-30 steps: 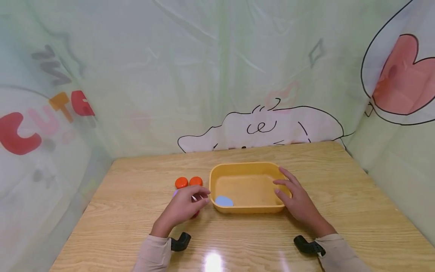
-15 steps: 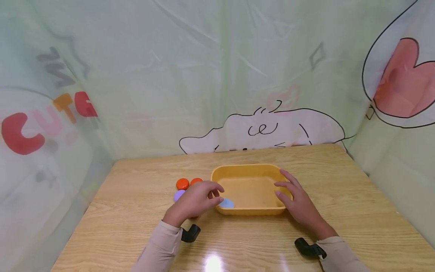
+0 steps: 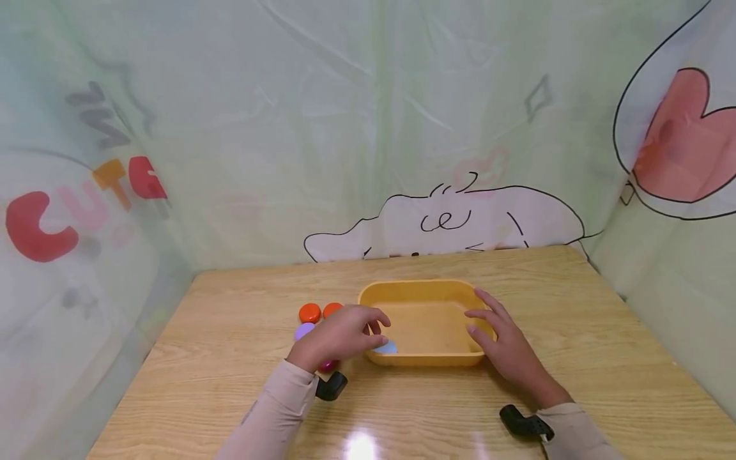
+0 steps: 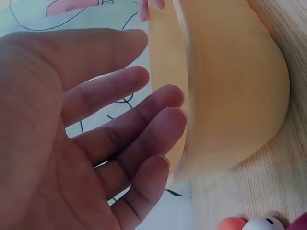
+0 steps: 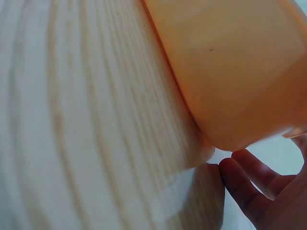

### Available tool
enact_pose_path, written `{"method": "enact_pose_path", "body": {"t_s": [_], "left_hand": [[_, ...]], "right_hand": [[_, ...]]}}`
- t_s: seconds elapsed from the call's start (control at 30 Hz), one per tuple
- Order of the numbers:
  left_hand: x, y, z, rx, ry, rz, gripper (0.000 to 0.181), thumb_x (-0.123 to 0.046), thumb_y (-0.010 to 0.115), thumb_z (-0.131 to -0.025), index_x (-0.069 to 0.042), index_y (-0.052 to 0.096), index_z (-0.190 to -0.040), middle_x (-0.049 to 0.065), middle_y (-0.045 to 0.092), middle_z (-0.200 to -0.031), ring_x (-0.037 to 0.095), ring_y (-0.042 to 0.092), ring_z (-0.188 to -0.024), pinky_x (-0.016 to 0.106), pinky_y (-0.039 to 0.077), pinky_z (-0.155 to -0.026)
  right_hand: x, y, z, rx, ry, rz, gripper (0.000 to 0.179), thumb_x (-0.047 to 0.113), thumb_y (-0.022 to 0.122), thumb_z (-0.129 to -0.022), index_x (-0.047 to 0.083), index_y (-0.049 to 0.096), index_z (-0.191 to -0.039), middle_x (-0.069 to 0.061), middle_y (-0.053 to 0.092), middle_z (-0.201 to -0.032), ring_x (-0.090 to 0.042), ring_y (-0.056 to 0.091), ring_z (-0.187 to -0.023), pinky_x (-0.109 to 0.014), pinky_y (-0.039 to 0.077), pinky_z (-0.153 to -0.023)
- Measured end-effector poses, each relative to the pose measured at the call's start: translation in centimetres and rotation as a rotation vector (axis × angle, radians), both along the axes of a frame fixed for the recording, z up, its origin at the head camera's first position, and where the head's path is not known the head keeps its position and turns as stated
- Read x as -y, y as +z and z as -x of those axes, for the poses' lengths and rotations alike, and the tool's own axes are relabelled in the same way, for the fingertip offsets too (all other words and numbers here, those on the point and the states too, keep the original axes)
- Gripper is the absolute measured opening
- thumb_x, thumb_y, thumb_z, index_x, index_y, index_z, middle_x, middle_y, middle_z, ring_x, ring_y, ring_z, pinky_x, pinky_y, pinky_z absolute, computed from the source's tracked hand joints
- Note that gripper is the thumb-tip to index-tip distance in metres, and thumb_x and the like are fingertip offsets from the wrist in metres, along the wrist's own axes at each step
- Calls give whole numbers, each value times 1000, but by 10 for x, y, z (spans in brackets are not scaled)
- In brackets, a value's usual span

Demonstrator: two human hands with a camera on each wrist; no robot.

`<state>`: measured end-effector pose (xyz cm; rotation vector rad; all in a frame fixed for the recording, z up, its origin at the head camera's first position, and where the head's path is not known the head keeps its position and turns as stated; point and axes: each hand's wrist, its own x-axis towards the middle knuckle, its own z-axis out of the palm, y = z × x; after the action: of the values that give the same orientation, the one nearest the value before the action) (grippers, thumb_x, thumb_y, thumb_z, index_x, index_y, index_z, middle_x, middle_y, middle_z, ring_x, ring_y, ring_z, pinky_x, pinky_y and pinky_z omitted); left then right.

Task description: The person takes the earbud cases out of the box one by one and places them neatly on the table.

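A yellow-orange tray (image 3: 431,361) stands on the table, with a light blue flat piece (image 3: 388,347) in its front left corner. My left hand (image 3: 347,333) hovers over the tray's left end, partly covering that piece. Seen from the left wrist, the fingers (image 4: 163,129) are loosely bent and nothing is between them. My right hand (image 3: 508,345) is at the tray's right end, fingers spread over the rim, holding no loose piece. In the right wrist view its fingertips (image 5: 232,170) are close to the tray's end; contact is unclear.
Left of the tray lie two orange-red round pieces (image 3: 310,313), a purple one (image 3: 304,330) and a magenta one (image 3: 328,365). A white piece with a black mark (image 4: 265,224) shows in the left wrist view. A printed cloth (image 3: 259,160) hangs behind the wooden table (image 3: 230,358).
My left hand has moved right, from beside the round pieces to above the tray's left end. The right hand stays at the tray's right end. The view has shifted slightly.
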<state>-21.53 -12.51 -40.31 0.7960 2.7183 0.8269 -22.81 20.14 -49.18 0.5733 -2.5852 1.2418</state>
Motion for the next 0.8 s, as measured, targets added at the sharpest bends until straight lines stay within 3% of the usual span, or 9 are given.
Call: {"method": "enact_pose_path", "body": {"t_s": [0.33, 0.57, 0.8], "left_hand": [[-10, 2, 6, 26, -54, 35, 32, -24, 74, -93, -10, 69, -121, -10, 67, -93, 4, 60, -84, 22, 50, -76], [-14, 9, 11, 113, -86, 38, 35, -26, 73, -94, -13, 67, -125, -10, 66, -95, 6, 61, -83, 23, 50, -74], [-19, 11, 22, 144, -71, 104, 33, -27, 72, -94, -14, 68, -124, -9, 66, -98, 8, 59, -88, 23, 50, -75]], "right_hand": [[-1, 0, 0, 0, 13, 15, 27, 16, 62, -100, 0, 64, -122, -12, 26, -162, -45, 26, -144, -70, 28, -104], [-1, 2, -2, -7, 15, 21, 27, 14, 62, -100, 0, 64, -122, -13, 26, -161, -45, 26, -144, -71, 28, -104], [0, 5, -3, -3, 17, 28, 26, 15, 63, -99, 0, 64, -121, -13, 27, -161, -44, 26, -144, -70, 27, -105]]}}
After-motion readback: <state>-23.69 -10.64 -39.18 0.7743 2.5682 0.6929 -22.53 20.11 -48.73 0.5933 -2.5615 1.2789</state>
